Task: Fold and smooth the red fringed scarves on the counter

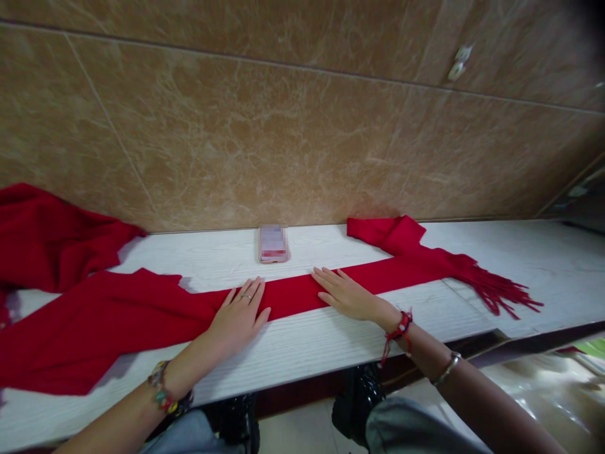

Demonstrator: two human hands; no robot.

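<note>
A brown, pale-veined marbled wall (265, 145) crossed by thin seams fills the upper frame, with a small white fixture (459, 62) at upper right, while a white wood-grain tabletop (302, 353) spans the middle above pale floor (295, 429) at bottom centre.

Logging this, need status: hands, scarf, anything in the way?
Left hand and right hand palm-down on red scarf. Scarf flat between them, fringe toward the right. Phone beyond scarf, not touching it.
</note>
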